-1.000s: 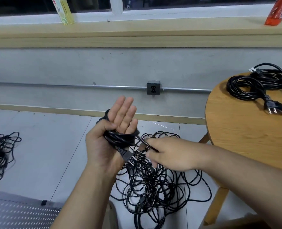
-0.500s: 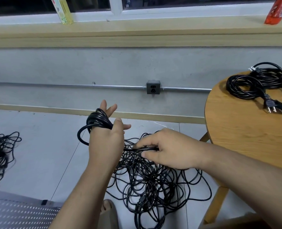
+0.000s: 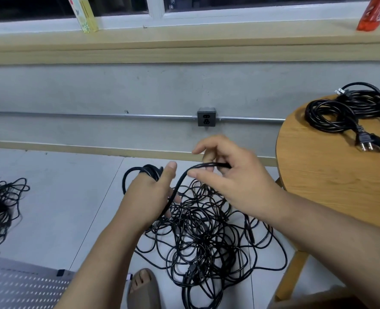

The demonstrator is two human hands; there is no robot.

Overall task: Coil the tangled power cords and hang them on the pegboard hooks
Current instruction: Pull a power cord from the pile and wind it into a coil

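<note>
Black power cord (image 3: pixel 150 170) loops round the left hand (image 3: pixel 149 197), fingers fairly straight; the right hand (image 3: pixel 231 184), at its two o'clock, pinches the cord's free run. The tangled pile (image 3: pixel 202 237) lies on the floor (image 3: pixel 62 208) at six o'clock; coiled cords (image 3: pixel 345 112) rest on the bench (image 3: pixel 331 186) at three o'clock.

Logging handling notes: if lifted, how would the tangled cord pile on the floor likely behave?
Probably floppy: the strand between right hand and left hand droops in a curve. The tangled cord pile would likely rise as one snagging clump, since its loops interlace.
</note>
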